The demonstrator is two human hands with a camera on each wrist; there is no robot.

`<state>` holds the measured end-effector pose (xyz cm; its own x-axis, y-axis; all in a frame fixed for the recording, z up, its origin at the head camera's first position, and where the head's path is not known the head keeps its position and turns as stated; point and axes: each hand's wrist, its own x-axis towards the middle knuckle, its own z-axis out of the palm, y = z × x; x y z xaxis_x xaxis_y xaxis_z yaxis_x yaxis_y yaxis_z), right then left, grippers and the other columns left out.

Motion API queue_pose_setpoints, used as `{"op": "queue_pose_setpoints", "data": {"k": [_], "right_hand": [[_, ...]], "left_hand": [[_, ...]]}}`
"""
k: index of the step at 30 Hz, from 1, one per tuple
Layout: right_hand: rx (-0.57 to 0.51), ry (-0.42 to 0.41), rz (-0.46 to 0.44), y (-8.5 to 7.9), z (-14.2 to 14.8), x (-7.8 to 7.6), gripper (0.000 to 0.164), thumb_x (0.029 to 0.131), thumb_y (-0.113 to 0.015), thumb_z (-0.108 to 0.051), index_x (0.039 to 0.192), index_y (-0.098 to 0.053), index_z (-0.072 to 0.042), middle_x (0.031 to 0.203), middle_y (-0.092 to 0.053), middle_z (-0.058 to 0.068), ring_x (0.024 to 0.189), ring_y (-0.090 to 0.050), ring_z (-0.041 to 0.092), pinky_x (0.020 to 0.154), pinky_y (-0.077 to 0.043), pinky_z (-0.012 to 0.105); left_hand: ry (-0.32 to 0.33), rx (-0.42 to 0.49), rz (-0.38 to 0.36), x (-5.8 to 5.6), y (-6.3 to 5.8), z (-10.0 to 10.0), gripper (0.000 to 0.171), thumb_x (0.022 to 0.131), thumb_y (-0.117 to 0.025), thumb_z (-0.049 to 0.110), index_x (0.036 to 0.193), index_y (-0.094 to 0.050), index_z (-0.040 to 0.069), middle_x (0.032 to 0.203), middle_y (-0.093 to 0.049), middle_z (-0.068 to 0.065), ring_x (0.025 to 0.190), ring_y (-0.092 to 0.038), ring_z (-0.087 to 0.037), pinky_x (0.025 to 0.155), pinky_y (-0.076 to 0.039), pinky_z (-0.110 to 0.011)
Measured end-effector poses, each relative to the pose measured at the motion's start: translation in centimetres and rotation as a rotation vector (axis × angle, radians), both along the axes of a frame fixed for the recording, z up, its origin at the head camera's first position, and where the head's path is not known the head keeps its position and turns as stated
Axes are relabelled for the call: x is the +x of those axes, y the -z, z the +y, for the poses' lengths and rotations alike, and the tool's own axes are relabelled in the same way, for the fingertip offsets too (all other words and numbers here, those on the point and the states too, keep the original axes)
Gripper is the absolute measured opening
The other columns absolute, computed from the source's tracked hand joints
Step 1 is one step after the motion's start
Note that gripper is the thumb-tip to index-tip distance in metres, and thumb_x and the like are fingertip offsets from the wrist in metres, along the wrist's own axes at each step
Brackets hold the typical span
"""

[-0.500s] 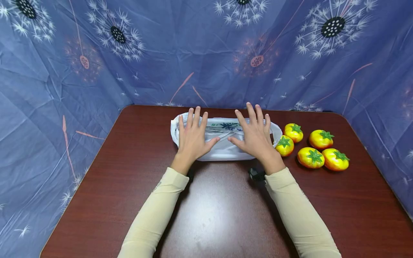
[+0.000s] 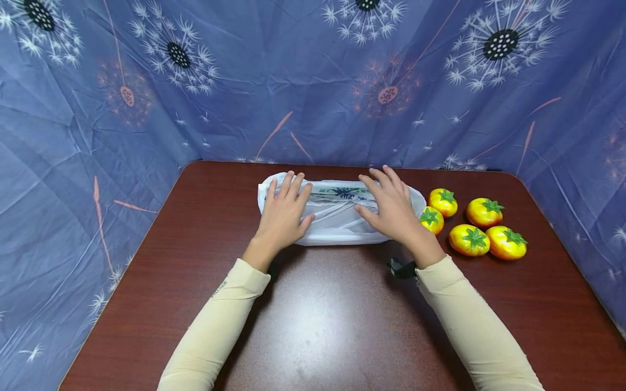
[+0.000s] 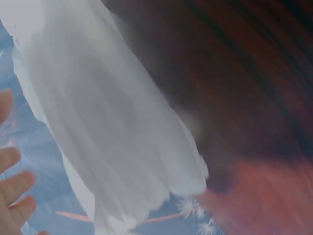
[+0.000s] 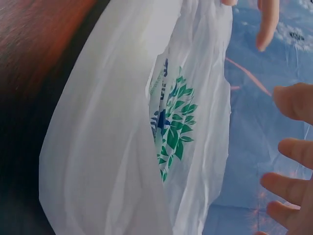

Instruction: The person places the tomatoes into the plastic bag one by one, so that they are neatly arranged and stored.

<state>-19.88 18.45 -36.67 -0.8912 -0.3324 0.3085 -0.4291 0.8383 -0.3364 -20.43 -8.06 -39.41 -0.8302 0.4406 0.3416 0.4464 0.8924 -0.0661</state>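
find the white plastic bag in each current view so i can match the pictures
Head: the white plastic bag lies across the middle of the picture.
Left wrist: it slants from the upper left down to the bottom, left of centre.
Right wrist: it runs top to bottom, left of centre, its green leaf print showing.
Shared landmark: the blue patterned cloth, also seen at left and right in the wrist views.

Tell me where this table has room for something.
Bare table: left of the white bag; before it, between the left sleeve and right sleeve; and right of the latter, nearer than the five yellow-red fruits. Crowded: the bag itself, under the left hand and right hand; and the fruit cluster to its right.
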Motion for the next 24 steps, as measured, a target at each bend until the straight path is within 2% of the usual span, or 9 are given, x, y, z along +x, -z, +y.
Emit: {"op": "queue_pose_setpoints", "data": {"k": [3,9,13,19,24], "right_hand": [[0.003,-0.064,-0.009,-0.3,0.3,0.4,0.059,0.090,-0.070,-0.032,0.142,-0.052,-0.010,0.151,-0.045,0.018,0.149,-0.024,0.040,0.111,-0.023,0.070],[0.069,-0.187,-0.017,-0.6,1.4,1.6,0.049,0.090,-0.070,-0.025,0.134,-0.060,-0.006,0.143,-0.053,0.020,0.143,-0.035,0.043,0.111,-0.028,0.070],[0.093,-0.243,0.013,-0.8,2.6,2.2,0.053,0.089,-0.071,-0.023,0.137,-0.057,-0.005,0.139,-0.056,0.019,0.138,-0.040,0.041,0.112,-0.031,0.064],[0.138,-0.260,0.055,-0.5,4.7,3.6,0.060,0.086,-0.074,-0.022,0.140,-0.053,-0.005,0.136,-0.058,0.018,0.134,-0.045,0.041,0.110,-0.035,0.062],[0.155,-0.254,0.048,-1.0,5.8,3.9,0.060,0.084,-0.075,-0.019,0.139,-0.054,-0.006,0.136,-0.057,0.017,0.130,-0.048,0.039,0.105,-0.040,0.061]], "left_hand": [[0.041,-0.048,0.017,0.6,-0.2,-1.2,0.061,0.091,-0.062,0.041,0.143,-0.048,0.013,0.154,-0.044,-0.010,0.150,-0.029,-0.030,0.120,-0.024,-0.057],[0.122,-0.091,0.085,1.4,-0.1,-3.2,0.057,0.089,-0.066,0.037,0.138,-0.054,0.012,0.145,-0.052,-0.009,0.145,-0.038,-0.030,0.117,-0.031,-0.056],[0.159,-0.112,0.106,1.3,-0.4,-4.2,0.055,0.088,-0.067,0.037,0.136,-0.055,0.012,0.144,-0.054,-0.010,0.143,-0.041,-0.030,0.116,-0.032,-0.054],[0.195,-0.163,0.098,1.5,-0.6,-5.7,0.057,0.086,-0.069,0.035,0.135,-0.054,0.010,0.145,-0.053,-0.011,0.143,-0.042,-0.030,0.114,-0.035,-0.054],[0.204,-0.183,0.093,1.6,-0.7,-6.4,0.057,0.086,-0.071,0.032,0.136,-0.055,0.010,0.146,-0.053,-0.011,0.143,-0.043,-0.031,0.115,-0.034,-0.054]]}}
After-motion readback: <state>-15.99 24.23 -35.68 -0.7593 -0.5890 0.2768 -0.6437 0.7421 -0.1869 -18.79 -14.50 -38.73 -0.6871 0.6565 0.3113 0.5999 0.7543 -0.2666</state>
